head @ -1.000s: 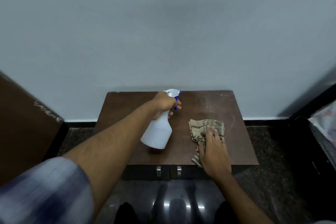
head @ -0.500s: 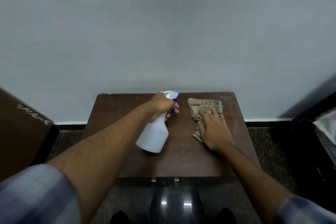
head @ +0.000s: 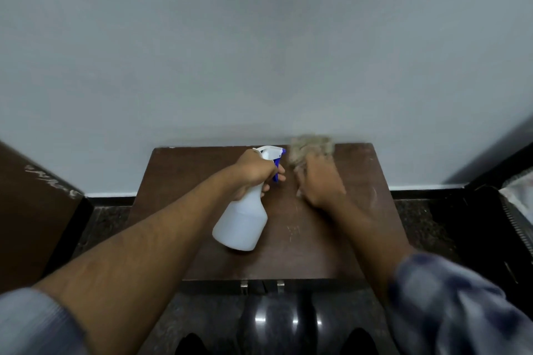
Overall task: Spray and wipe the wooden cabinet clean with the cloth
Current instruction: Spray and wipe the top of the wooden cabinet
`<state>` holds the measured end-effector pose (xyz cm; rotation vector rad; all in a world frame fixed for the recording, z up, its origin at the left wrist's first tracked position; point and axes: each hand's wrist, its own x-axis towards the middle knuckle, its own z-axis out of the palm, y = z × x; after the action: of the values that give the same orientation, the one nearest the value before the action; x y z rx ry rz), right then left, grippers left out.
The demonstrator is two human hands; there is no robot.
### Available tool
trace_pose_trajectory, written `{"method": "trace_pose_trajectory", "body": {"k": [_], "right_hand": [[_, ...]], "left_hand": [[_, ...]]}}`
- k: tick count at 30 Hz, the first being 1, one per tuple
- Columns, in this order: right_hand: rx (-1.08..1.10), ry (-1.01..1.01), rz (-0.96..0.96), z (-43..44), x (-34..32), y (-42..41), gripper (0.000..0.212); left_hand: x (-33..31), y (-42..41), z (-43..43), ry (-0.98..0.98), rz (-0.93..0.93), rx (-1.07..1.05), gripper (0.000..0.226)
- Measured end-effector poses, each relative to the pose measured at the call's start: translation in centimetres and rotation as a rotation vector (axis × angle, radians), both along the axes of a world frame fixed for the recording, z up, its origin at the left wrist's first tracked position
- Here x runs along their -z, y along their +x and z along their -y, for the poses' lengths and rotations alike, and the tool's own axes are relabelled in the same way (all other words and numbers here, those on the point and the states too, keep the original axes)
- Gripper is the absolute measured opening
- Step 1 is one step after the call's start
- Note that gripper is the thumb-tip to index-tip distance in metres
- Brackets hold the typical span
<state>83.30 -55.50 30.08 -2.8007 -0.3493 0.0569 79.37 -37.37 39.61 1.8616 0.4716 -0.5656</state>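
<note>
A low dark wooden cabinet [head: 305, 256] stands against the wall, its top streaked with pale dust on the right. My left hand [head: 253, 173] grips the neck of a white spray bottle [head: 242, 219] with a blue trigger, held tilted above the cabinet's middle. My right hand [head: 320, 184], blurred by motion, presses flat on a beige cloth [head: 311, 148] at the cabinet's far edge by the wall. Most of the cloth shows beyond my fingers.
A grey wall [head: 259, 52] rises directly behind the cabinet. A brown wooden panel [head: 31, 210] stands at the left. Dark furniture [head: 490, 225] with a pale fabric sits at the right. Two metal handles [head: 262, 287] show on the cabinet front, above a glossy dark floor.
My right hand has pushed the cloth away from the front edge up to the far edge of the cabinet. The left hand keeps the bottle in about the same place.
</note>
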Motion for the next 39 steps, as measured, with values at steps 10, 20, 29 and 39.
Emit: {"method": "trace_pose_trajectory", "body": {"k": [10, 20, 29, 39], "right_hand": [[-0.225, 0.008, 0.024, -0.9, 1.3, -4.5, 0.059], [-0.056, 0.028, 0.003, 8.0, 2.0, -11.7, 0.052], [0.158, 0.122, -0.037, 9.7, 1.8, -17.3, 0.052], [-0.175, -0.021, -0.031, 5.9, 1.4, -18.0, 0.054]], "left_hand": [[-0.6, -1.7, -0.1, -0.04, -0.002, -0.007, 0.031], [-1.7, -7.8, 2.4, -0.074, -0.035, 0.054, 0.029], [0.8, -14.7, 3.9, -0.028, -0.094, -0.023, 0.026], [0.9, -16.1, 0.7, -0.046, -0.096, -0.072, 0.028]]}}
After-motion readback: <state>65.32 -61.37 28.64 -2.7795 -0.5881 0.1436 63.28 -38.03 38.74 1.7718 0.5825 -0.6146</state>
